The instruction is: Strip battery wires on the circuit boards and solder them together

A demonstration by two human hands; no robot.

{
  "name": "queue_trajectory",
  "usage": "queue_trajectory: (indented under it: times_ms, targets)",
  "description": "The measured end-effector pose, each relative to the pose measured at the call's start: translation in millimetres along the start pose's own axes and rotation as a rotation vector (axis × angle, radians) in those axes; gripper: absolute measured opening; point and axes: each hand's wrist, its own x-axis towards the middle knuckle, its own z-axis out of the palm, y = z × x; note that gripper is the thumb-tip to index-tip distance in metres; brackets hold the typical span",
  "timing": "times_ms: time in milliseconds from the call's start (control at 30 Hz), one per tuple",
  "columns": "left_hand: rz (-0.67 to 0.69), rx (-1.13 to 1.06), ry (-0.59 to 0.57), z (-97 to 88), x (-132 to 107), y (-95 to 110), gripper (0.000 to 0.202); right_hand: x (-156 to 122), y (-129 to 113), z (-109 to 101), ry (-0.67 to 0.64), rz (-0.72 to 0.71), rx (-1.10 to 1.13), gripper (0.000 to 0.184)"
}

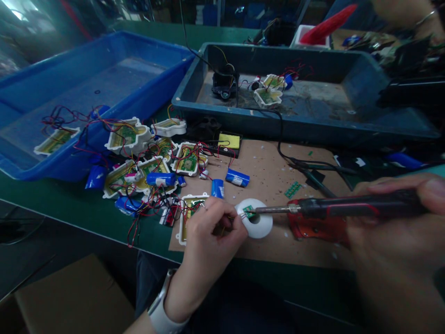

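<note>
My right hand (389,236) grips a soldering iron (333,205) by its black handle. The iron's tip meets a small green circuit board (248,211) resting on a white ring-shaped spool (262,228). Closed in a pinch, my left hand (212,232) is at the spool's left edge, with thin wires between its fingertips and the board; their far ends are hidden by the fingers. Under that hand lies a white housing (183,222) with a board inside, partly covered. Two blue cylindrical cells (238,177) are just beyond the spool.
Several wired white housings (190,158) and blue cells pile up at left, spilling over a blue tub (104,88). Behind stands a grey-blue tray (313,121). A yellow sponge (228,140), a green board strip (293,189), an orange-red object (313,227) and a black cable (281,134) lie nearby.
</note>
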Motion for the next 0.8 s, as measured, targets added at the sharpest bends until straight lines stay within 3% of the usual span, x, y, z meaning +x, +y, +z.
queue_trajectory:
  times_ms: [233,500,600,800]
  targets:
    - [0.053,-0.024,-0.009,-1.6,1.0,-1.7,0.014,5.5,4.2,-3.1,0.021,0.003,0.051,0.020]
    - [0.086,-0.029,-0.043,-4.4,0.8,-4.6,0.014,2.3,5.7,-5.4,-0.066,-0.058,0.102,0.027]
    - [0.118,0.009,-0.044,-4.9,-0.4,-6.6,0.013,-6.5,2.0,-5.8,-0.244,-0.067,0.195,0.032]
    - [0.164,0.095,0.016,-4.0,-0.3,-8.1,0.011,-29.7,0.9,-10.8,-0.776,-0.157,0.202,0.032]
